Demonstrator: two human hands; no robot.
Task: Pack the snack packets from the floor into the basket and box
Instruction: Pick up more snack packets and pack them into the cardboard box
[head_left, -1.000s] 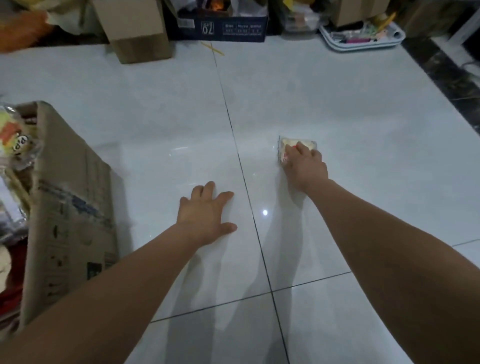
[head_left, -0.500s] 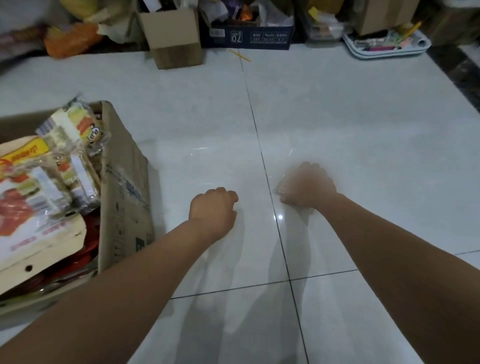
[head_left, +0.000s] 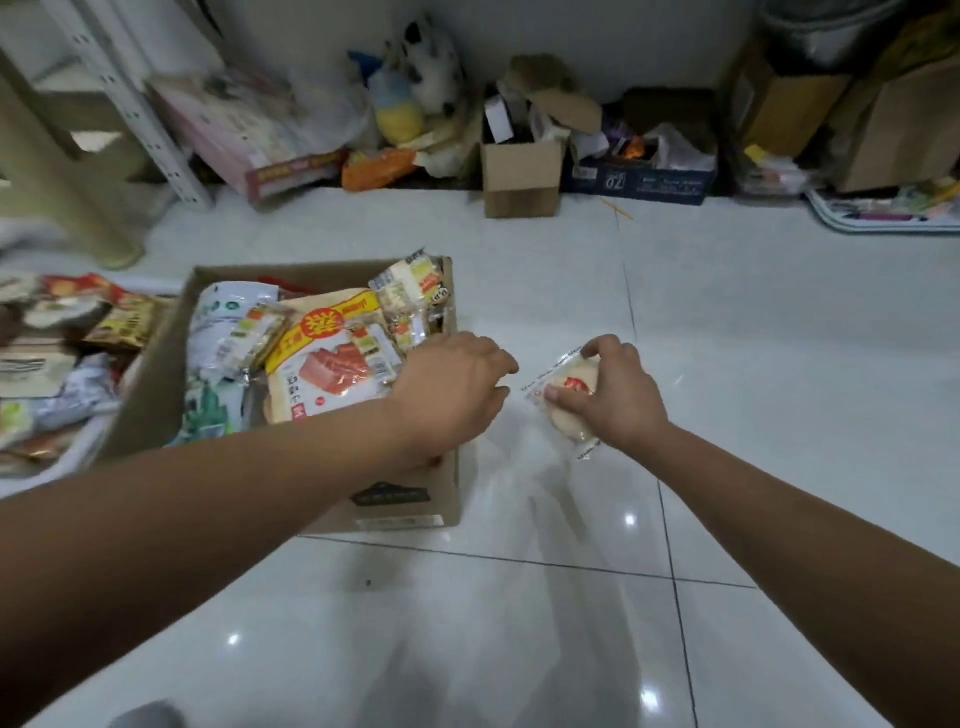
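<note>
Right hand (head_left: 618, 397) grips snack packet (head_left: 570, 380); left hand (head_left: 452, 389) hangs relaxed.

Your right hand (head_left: 618, 397) grips a snack packet (head_left: 563, 374) just right of the box (head_left: 156, 374); your left hand (head_left: 452, 392) hangs over its right edge.

Box (head_left: 150, 384): left of centre on the floor (head_left: 779, 364), with packets (head_left: 322, 364) piled in it.
Basket (head_left: 47, 475): just left of our box, packets in it.
Loose packet (head_left: 563, 395): right of the box, in our right hand (head_left: 618, 400).
Our left hand (head_left: 447, 395): over the box's right edge.
</note>
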